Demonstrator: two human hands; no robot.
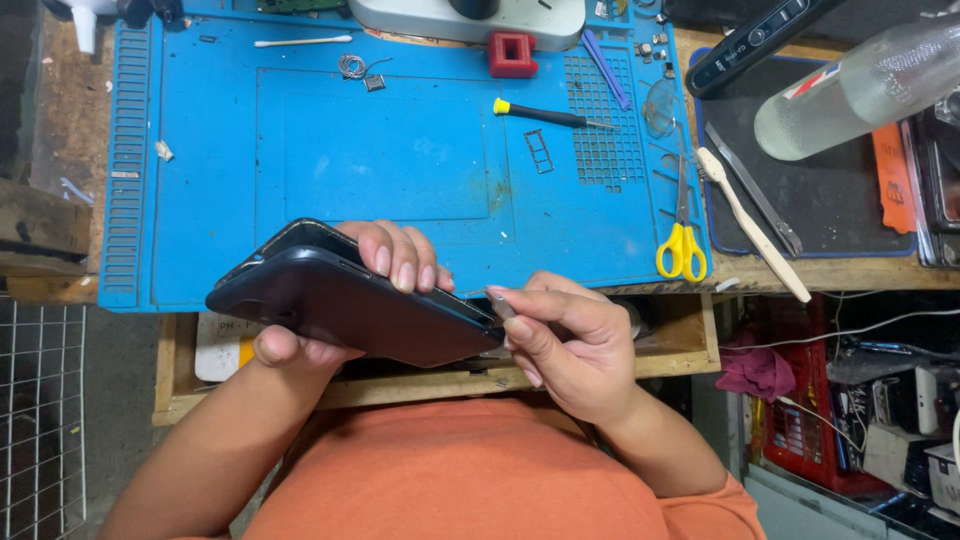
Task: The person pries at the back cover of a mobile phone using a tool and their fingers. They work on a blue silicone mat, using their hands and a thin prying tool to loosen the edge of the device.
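Fingers curled over the top edge and thumb beneath, the left hand (345, 300) clamps a dark smartphone (350, 305) at centre frame, back cover up, just below the blue repair mat (400, 150). The right hand (565, 340) pinches a slim metal pry tool (500, 305) between thumb and forefinger, its tip at the phone's right-hand edge. Judged from the grip, the tool wants a shallow angle and light pressure along the seam, the left hand keeping the body steady. On the mat lie a yellow-capped screwdriver (550, 115), yellow-handled scissors (682, 245), a red block (512, 53) and a cotton swab (300, 41). A clear plastic bottle (860, 90), upper right, lies tilted, its contents unclear. The open drawer (690, 345) beneath the bench holds little that can be made out.
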